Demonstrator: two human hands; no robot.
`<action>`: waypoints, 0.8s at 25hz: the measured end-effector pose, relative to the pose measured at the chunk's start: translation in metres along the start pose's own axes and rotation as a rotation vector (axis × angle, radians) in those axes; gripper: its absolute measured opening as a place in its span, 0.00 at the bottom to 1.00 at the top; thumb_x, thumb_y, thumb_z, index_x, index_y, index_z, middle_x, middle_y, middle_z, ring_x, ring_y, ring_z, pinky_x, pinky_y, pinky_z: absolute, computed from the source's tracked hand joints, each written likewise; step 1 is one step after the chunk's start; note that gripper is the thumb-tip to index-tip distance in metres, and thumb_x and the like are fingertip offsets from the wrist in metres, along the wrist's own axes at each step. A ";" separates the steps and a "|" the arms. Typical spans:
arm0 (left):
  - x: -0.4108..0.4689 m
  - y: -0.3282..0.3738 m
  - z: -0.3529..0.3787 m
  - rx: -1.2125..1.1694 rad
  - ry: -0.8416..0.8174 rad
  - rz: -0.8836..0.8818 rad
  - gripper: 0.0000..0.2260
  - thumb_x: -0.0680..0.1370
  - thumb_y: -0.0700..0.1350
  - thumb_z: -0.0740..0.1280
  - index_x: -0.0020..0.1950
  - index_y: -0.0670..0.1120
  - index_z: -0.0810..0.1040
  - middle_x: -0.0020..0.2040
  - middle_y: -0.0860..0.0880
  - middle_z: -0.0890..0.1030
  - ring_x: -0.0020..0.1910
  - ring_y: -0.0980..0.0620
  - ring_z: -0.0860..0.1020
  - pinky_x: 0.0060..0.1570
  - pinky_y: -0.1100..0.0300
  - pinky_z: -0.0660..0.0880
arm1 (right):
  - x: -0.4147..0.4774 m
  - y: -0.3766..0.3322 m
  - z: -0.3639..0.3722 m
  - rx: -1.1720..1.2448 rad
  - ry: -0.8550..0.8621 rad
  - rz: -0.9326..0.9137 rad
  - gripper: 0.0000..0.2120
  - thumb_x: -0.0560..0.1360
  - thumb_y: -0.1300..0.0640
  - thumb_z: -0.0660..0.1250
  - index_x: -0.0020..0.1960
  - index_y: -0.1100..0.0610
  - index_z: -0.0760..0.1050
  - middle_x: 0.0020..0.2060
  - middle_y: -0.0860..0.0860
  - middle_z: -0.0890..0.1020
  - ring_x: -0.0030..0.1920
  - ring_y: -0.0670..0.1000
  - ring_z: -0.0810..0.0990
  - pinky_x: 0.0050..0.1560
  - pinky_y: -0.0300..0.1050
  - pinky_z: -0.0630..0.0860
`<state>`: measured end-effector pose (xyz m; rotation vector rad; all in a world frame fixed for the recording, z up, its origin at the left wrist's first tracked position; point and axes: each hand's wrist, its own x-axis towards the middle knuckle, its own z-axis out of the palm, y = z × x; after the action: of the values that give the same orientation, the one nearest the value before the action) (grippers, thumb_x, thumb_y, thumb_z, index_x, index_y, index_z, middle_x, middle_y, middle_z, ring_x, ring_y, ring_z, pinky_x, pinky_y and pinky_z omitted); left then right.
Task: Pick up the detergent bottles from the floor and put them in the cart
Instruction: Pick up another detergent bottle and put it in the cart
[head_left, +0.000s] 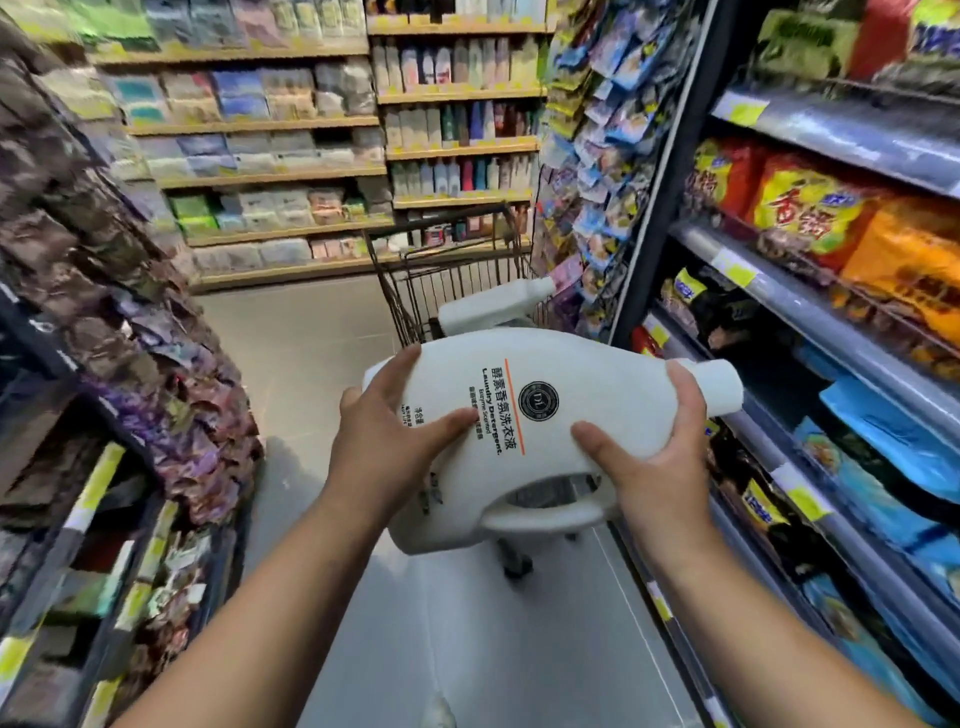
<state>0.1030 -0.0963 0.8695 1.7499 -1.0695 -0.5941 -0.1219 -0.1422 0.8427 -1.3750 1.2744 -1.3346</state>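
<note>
Fingers of our left hand (395, 441) and right hand (657, 457) clamp the smooth detergent bottle (519, 395); it may slip before the cart (415, 291).

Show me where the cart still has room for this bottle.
The cart's left part looks bare, between its left wire wall and the white bottle lying inside. Its right side is crowded by that bottle. The floor between cart and left shelves is open too.

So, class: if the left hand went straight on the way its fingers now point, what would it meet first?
The left hand grips the detergent bottle. Carried on together, they would probably meet the cart first, near the second bottle lying in it; depth is unclear.
</note>
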 end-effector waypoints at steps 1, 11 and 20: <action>0.030 -0.005 0.006 0.009 -0.031 -0.022 0.39 0.61 0.59 0.80 0.70 0.64 0.70 0.64 0.50 0.72 0.56 0.52 0.75 0.66 0.51 0.71 | 0.021 0.009 0.016 -0.010 0.024 0.024 0.48 0.58 0.43 0.81 0.72 0.36 0.60 0.67 0.52 0.70 0.64 0.51 0.73 0.69 0.55 0.70; 0.281 -0.052 0.103 0.141 -0.278 -0.100 0.41 0.59 0.62 0.77 0.71 0.63 0.70 0.64 0.47 0.74 0.57 0.50 0.77 0.64 0.48 0.74 | 0.217 0.097 0.101 -0.091 0.127 0.244 0.43 0.59 0.42 0.82 0.61 0.23 0.57 0.65 0.51 0.69 0.59 0.49 0.73 0.55 0.41 0.69; 0.425 -0.105 0.206 0.208 -0.407 -0.311 0.44 0.56 0.65 0.76 0.71 0.63 0.69 0.64 0.49 0.76 0.57 0.49 0.78 0.59 0.50 0.77 | 0.359 0.191 0.134 -0.194 0.080 0.476 0.44 0.65 0.47 0.80 0.72 0.38 0.58 0.56 0.42 0.71 0.58 0.51 0.73 0.58 0.51 0.73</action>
<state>0.1962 -0.5472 0.7193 2.0500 -1.1727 -1.1022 -0.0375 -0.5371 0.7003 -1.0560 1.6942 -0.9630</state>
